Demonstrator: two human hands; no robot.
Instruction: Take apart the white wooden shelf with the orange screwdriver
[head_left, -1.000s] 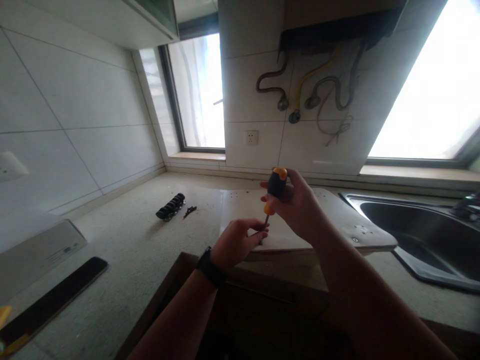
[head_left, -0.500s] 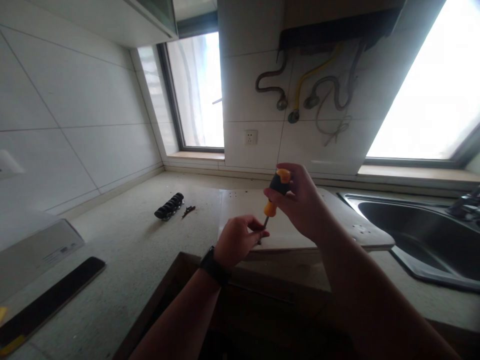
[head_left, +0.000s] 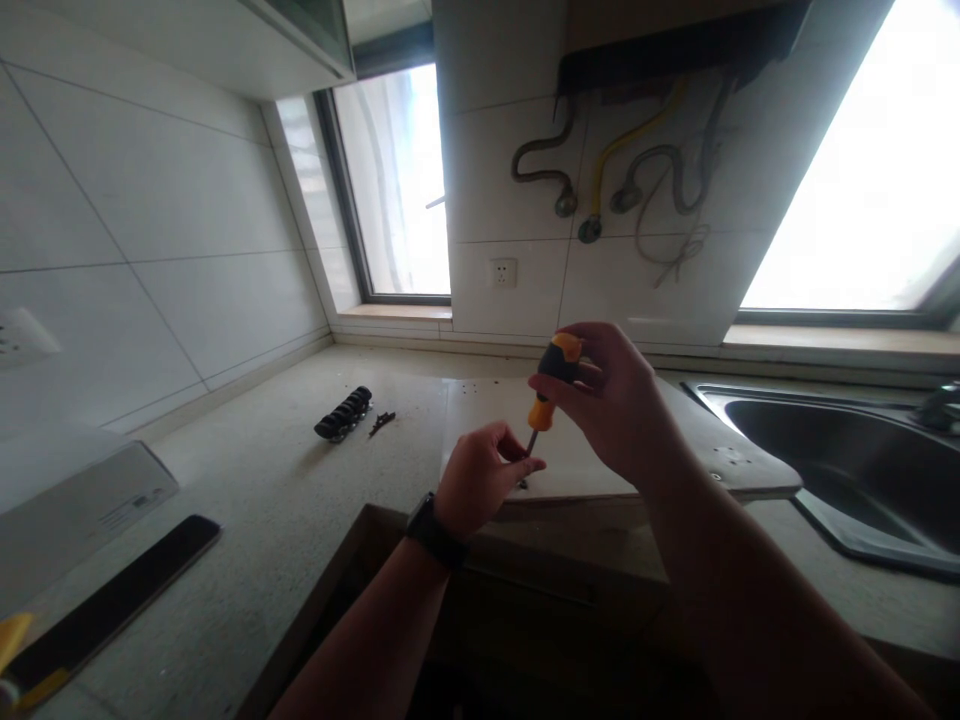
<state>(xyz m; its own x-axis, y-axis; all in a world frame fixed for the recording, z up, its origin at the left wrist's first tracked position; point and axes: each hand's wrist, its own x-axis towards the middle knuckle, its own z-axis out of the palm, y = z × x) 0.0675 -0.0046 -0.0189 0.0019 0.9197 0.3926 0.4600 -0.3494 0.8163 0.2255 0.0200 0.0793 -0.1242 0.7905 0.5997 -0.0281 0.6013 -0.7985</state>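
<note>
My right hand (head_left: 619, 400) is wrapped round the orange-and-black handle of a screwdriver (head_left: 553, 378), which leans with its shaft pointing down. Lower down, my left hand (head_left: 484, 470) pinches the shaft close to its tip; the fingers hide the tip itself. Beneath both hands a white board (head_left: 600, 470) lies on the counter, reaching over the sink's near-left side. A small dark piece (head_left: 523, 485), too small to name, sits on the board's front edge just under my left fingertips. A dark watch is on my left wrist.
Left on the counter (head_left: 300, 520) are a black ribbed holder (head_left: 343, 413) and a small pile of screws (head_left: 382, 423). Nearer lie a long black-and-yellow tool (head_left: 120, 590) and a grey box (head_left: 82, 505). A sink (head_left: 825, 450) is at right; a dark cabinet opening (head_left: 517, 620) gapes below.
The view has shifted slightly, so things sit a little further right. Both hands keep their hold on the screwdriver, with hardly any visible movement.
</note>
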